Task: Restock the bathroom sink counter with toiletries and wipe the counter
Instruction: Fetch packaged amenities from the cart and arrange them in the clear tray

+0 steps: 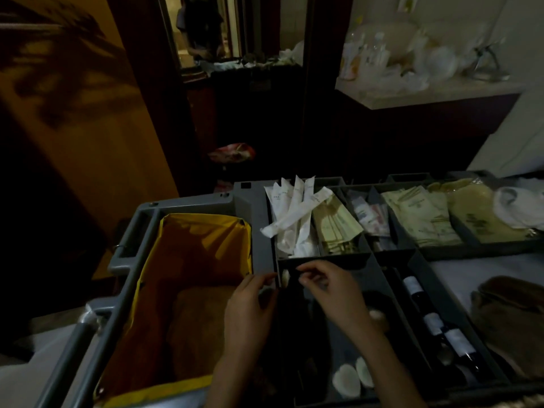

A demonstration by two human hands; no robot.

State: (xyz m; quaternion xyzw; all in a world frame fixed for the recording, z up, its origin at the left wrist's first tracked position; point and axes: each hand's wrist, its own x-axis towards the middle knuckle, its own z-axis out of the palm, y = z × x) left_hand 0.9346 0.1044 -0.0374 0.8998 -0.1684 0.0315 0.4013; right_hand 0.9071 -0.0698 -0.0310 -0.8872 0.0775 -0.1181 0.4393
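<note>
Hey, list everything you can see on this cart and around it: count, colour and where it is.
cart: one, grey, foreground
bag liner: one, yellow, cart's left bin
long sachets: several, white, far-left compartment
flat packets: a stack, tan, next compartment rightward
small packets: several, white and red, compartment beyond that
pale packets: a stack, cream, far-right compartment
bottles: at least two, dark with white labels, narrow near-right compartment
oval pieces: about four, white, near-left compartment
counter: one, pale, top right, holding whitish clutter
left hand: one, at near-left compartment's edge, fingers curled
right hand: one, over the same compartment, fingers pinched together; contents too dark to tell
</note>
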